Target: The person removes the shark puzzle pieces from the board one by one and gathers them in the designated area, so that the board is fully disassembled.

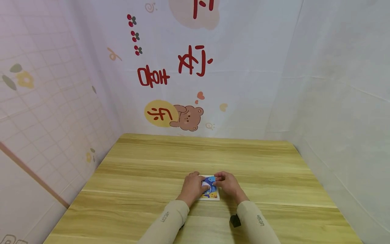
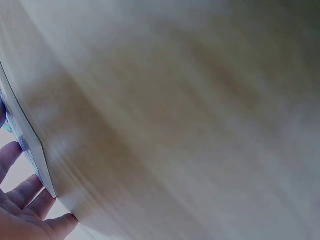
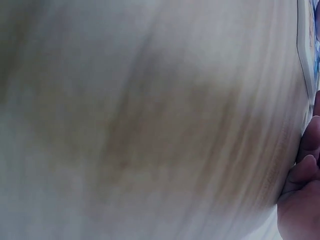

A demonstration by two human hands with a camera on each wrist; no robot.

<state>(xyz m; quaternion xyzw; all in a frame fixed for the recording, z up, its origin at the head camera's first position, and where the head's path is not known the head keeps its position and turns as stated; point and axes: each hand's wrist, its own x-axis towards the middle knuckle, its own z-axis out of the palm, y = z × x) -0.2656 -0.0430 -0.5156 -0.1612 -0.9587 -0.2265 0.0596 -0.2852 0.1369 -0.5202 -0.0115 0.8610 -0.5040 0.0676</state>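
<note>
A small flat picture board (image 1: 214, 195) with a white border lies on the wooden table, its face printed in blue, white and yellow. My left hand (image 1: 192, 187) holds it from the left, the thumb across the picture and the other fingers along the edge. In the left wrist view, fingertips (image 2: 48, 196) meet the board's pale edge near a corner. On the other side, my right hand (image 1: 228, 184) grips the upper right part between thumb and bent fingers. Only part of the right hand's curled fingers (image 3: 311, 134) shows in the right wrist view, beside the board edge (image 3: 303, 50).
The wood-grain table (image 1: 146, 176) stretches out around both hands. White fabric with red characters and a cartoon bear (image 1: 189, 118) hangs behind it, and more fabric (image 1: 344, 101) stands along both sides. A black piece (image 1: 235, 220) shows under the right sleeve.
</note>
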